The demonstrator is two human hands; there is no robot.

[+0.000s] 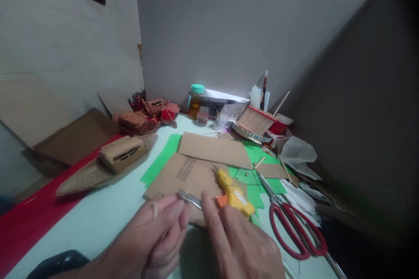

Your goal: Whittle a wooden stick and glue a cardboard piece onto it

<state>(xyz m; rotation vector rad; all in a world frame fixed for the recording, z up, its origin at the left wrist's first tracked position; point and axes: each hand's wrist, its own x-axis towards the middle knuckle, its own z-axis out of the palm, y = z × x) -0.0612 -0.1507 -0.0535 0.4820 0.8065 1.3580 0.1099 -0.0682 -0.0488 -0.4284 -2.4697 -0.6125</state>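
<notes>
Head: clenching knife (194,201) in right hand (240,237), curling left hand (160,229) (can't tell around what).
Likely light, stiff; hold behind blade (185,195).

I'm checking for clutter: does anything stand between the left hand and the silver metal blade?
Nothing visible does. One end of the silver metal blade lies right beside the left hand, the other beside the right hand; whether the left hand touches it, I can't tell.

The knife (193,200) is showing a shiny, smooth metal blade, and the glue gun (240,200) is looking like smooth plastic. The cardboard sheets (214,149) are looking pretty matt, while the scissors (277,200) are rocking metal blades and glossy plastic handles.
</notes>
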